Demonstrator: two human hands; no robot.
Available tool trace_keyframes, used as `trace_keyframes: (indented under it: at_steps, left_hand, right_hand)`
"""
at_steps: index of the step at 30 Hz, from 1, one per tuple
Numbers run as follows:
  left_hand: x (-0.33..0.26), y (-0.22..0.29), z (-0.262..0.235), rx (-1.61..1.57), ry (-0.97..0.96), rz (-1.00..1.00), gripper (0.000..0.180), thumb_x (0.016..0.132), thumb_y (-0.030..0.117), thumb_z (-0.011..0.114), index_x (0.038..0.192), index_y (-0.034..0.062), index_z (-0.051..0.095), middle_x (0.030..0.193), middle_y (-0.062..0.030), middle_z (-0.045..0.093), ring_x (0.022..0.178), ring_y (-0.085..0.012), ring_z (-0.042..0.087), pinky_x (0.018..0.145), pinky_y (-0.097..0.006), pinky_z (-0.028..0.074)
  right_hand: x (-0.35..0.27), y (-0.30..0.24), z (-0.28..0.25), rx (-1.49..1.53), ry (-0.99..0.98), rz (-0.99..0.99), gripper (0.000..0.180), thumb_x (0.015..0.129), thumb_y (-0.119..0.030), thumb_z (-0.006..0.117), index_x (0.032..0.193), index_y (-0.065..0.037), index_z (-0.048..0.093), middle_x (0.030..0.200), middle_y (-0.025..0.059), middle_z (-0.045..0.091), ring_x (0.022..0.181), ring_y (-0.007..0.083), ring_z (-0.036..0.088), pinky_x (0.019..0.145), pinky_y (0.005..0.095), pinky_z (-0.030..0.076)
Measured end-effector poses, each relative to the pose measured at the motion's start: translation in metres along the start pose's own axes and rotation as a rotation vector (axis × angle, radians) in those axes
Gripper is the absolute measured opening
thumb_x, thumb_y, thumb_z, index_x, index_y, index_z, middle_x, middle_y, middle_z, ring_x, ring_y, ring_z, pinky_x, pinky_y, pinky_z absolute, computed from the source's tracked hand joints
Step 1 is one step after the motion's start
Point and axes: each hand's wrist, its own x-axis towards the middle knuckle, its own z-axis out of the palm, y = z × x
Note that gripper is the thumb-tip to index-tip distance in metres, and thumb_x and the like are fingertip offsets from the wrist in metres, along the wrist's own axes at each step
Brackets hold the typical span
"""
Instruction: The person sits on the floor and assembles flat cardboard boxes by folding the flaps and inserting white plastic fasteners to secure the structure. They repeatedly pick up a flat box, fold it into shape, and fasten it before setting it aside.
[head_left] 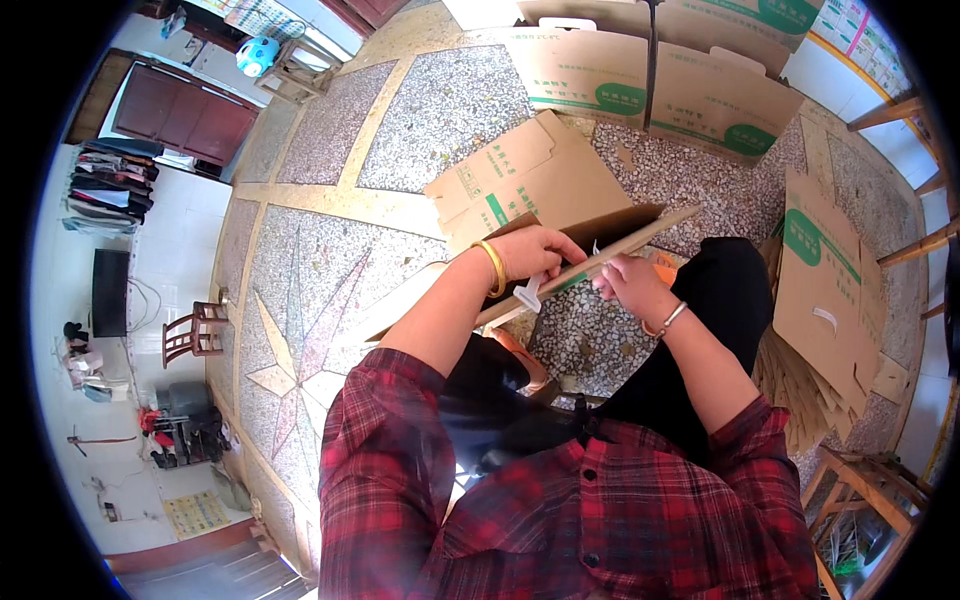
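Observation:
Held edge-on over my lap is a flattened cardboard box [652, 230], brown with a little green print. My left hand [530, 254], with a yellow bangle at the wrist, is closed over its upper edge, the fingertips reaching into the gap between its panels. Beneath that hand a white plastic carry handle [529, 293] sticks out from the near panel. My right hand [637, 288] is closed at the near side of the box, its fingers pinched together against the panel. Whatever lies between them is hidden. A small white tip shows at the box's edge between both hands.
Another flat carton [545, 180] lies on the speckled floor ahead. Standing cartons [590, 75] with green print line the far side. To my right leans a stack of flat cartons [820, 290], beside a wooden stool [870, 500]. A wooden chair [193, 333] stands by the left wall.

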Motion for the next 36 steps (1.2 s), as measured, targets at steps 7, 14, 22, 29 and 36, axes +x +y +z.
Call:
trace_keyframes:
  at_steps: [7,14,22,29,36]
  left_hand:
    - [0.000,-0.008,0.017,-0.099,0.014,-0.020,0.034,0.077,0.001,0.045,0.107,0.0031,0.058,0.074,0.0001,0.055,0.066,-0.0066,0.050,0.061,-0.020,0.043]
    - [-0.015,-0.010,0.020,-0.255,0.064,0.040,0.044,0.078,0.001,0.046,0.122,0.0024,0.044,0.102,-0.0048,0.052,0.079,-0.0095,0.051,0.071,-0.023,0.044]
    - [-0.038,-0.015,0.019,-0.554,0.140,0.106,0.057,0.083,-0.003,0.049,0.136,0.0047,0.027,0.129,-0.0219,0.037,0.106,-0.0219,0.055,0.087,-0.026,0.046]
    - [-0.037,-0.006,0.016,-0.281,0.239,-0.077,0.049,0.087,0.003,0.046,0.133,0.0022,0.030,0.106,-0.0193,0.057,0.094,-0.0229,0.060,0.079,-0.027,0.050]
    - [-0.027,0.034,0.012,0.910,0.384,0.148,0.023,0.080,0.010,0.053,0.101,0.0038,0.060,0.084,-0.0182,0.063,0.083,-0.0315,0.061,0.071,-0.039,0.047]
  right_hand:
    - [-0.011,0.002,0.017,-0.710,0.135,-0.040,0.019,0.082,-0.018,0.050,0.078,-0.002,0.058,0.068,0.0184,0.060,0.062,0.0334,0.060,0.056,0.0451,0.047]
    - [-0.009,0.011,0.026,-0.207,0.120,0.010,0.015,0.080,-0.015,0.051,0.075,-0.002,0.057,0.064,0.0147,0.059,0.062,0.0326,0.058,0.058,0.0441,0.047]
    - [-0.011,0.000,0.016,-0.401,0.081,-0.123,0.014,0.081,-0.016,0.052,0.083,-0.003,0.054,0.063,0.0143,0.058,0.063,0.0333,0.058,0.058,0.0447,0.047]
    - [-0.014,0.001,0.023,-0.504,0.169,-0.210,0.017,0.085,-0.020,0.050,0.088,-0.003,0.051,0.064,0.0173,0.058,0.058,0.0355,0.057,0.054,0.0454,0.046]
    - [-0.013,-0.002,0.017,-0.425,0.207,-0.249,0.016,0.087,-0.021,0.048,0.088,-0.005,0.050,0.065,0.0188,0.058,0.061,0.0363,0.057,0.055,0.0475,0.043]
